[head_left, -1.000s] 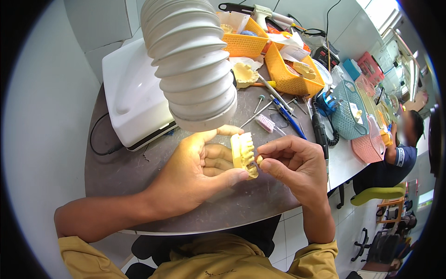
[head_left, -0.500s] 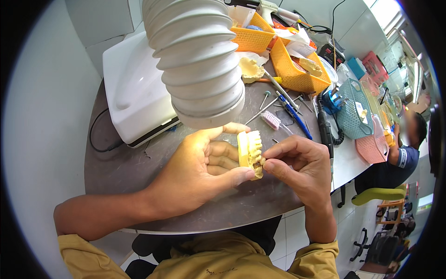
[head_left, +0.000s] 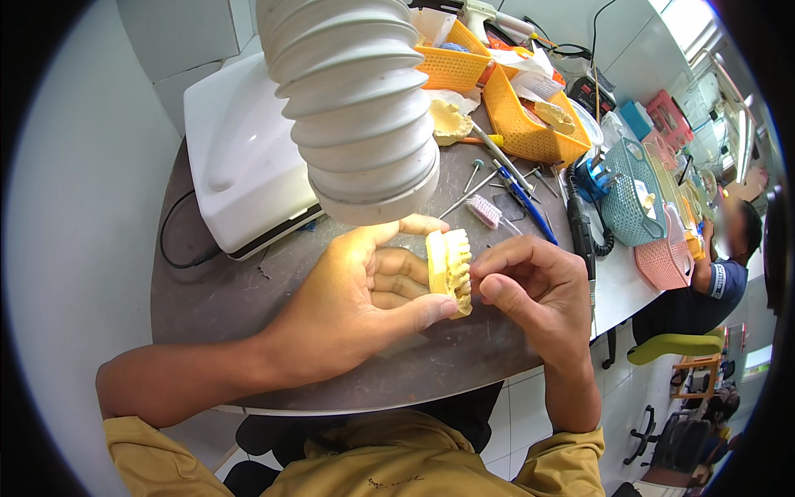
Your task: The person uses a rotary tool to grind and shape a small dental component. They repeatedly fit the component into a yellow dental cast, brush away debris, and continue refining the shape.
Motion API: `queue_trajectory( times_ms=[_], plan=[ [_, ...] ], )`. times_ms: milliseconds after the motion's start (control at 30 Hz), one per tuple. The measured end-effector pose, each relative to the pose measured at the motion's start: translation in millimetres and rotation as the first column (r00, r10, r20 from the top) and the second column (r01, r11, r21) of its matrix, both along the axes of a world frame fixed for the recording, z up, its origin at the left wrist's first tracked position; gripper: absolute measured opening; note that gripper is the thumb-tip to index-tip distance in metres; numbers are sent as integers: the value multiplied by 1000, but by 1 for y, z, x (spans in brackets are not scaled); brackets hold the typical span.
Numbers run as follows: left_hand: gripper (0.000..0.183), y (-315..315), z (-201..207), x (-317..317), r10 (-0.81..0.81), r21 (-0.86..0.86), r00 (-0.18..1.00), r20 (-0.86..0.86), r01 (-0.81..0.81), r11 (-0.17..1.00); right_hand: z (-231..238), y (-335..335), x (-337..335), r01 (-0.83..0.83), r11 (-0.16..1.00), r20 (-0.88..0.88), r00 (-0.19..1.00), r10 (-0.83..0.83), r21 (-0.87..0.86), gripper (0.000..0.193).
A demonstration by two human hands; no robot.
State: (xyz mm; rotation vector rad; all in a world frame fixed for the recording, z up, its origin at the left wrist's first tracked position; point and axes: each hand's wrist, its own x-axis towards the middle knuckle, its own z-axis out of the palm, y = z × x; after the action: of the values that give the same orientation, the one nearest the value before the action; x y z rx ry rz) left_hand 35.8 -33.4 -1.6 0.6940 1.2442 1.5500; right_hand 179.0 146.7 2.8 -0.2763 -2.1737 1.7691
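A yellow plaster dental model (head_left: 447,269) with a row of teeth is in my left hand (head_left: 344,294). Thumb and fingers grip it by its base and ends, with the teeth turned to the right. Just to the right of it is my right hand (head_left: 542,294). Its index fingertip is close to the teeth, and the thumb stands a little apart from that finger. I see nothing held between them; the other fingers are curled in. Above the model hangs the mouth of a wide white ribbed hose (head_left: 364,124).
On the dark table (head_left: 265,331), a white machine (head_left: 248,157) stands at left. Farther back are a pink brush (head_left: 483,210), a blue pen (head_left: 530,203), a black handpiece (head_left: 577,217) and yellow baskets (head_left: 526,128). Blue and pink baskets (head_left: 633,199) stand at right, near a seated person (head_left: 704,282).
My right thumb and index finger have parted and drawn slightly back from the model. The small tooth-like piece at their tips no longer shows there. My left hand keeps its hold.
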Motion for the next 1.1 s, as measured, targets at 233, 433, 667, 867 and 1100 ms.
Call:
queue_trajectory(
  times_ms=[233,433,667,867,1100],
  plan=[
    [62,-1,-2,0,3,10,1000,-2,-3,1000,3,0,0,-4,998,97,995,-3,69,14],
    [58,0,-1,2,-7,28,1000,-26,8,1000,4,0,0,-23,991,90,996,11,133,12],
    [66,-2,-1,3,20,36,1000,8,-20,999,2,-1,0,-43,975,65,997,30,218,7],
    [68,1,1,6,50,52,999,2,-50,997,-1,-1,-1,-11,905,-67,997,44,426,11],
    [64,1,-1,16,102,176,993,55,-110,978,9,-16,4,191,769,-302,953,3,611,34]
  ],
)
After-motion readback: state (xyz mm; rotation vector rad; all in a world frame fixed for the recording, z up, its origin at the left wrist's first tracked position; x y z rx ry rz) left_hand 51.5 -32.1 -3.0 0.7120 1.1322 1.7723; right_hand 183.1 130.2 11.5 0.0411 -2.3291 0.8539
